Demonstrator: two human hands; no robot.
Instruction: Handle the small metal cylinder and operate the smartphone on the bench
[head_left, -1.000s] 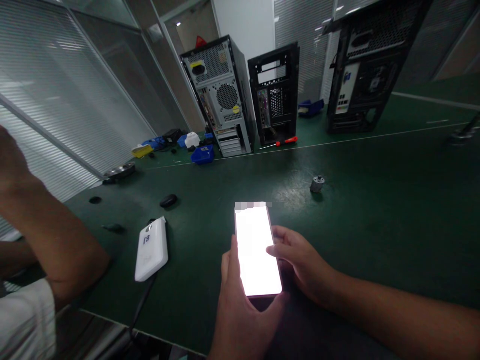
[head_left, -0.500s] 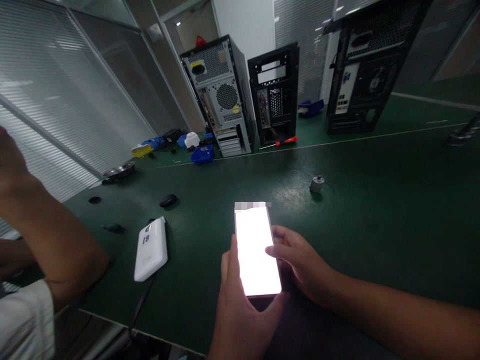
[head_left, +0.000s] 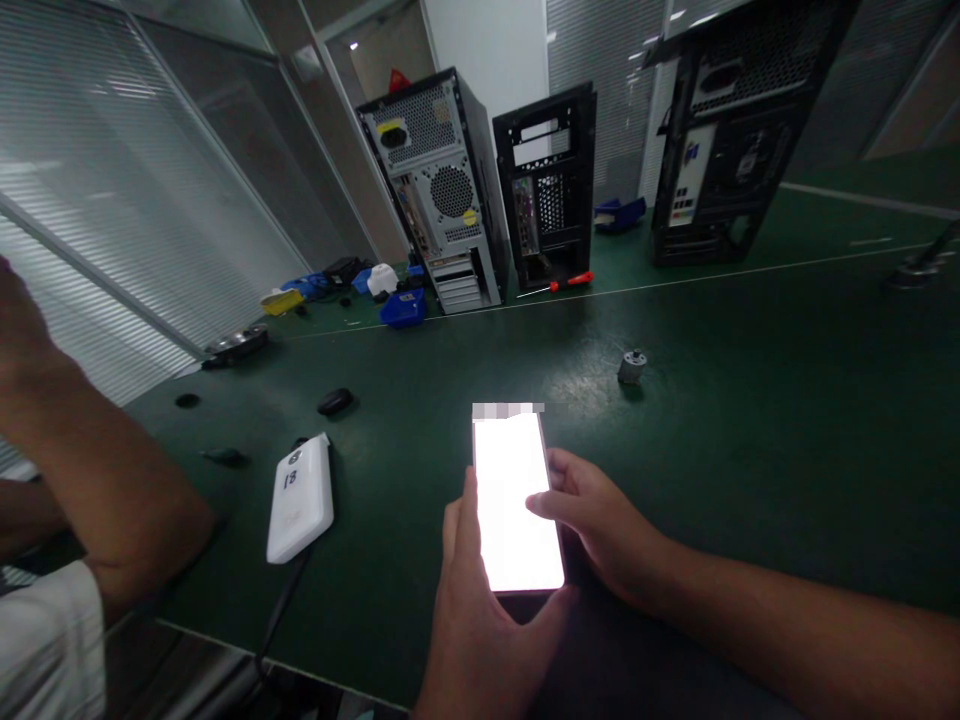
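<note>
A smartphone with a glaring white screen is held upright above the near part of the table; what the screen shows cannot be read. My left hand is wrapped round its lower left side and bottom edge. At the right edge, my right hand is closed round the phone, its thumb on the screen and its other fingers curled at the side, partly hidden. Left of the phone lies a white device marked 18, with a dark strap hanging down. A small metal motor stands beyond my right hand.
Several computer cases line the back of the green table. A red-handled screwdriver lies before them, near a blue bin. A black mouse sits left of centre. Another person's arm rests at the left.
My right thumb has slid slightly left on the screen. The phone has shifted very little, and both hands stay on it. The whole view has moved slightly.
</note>
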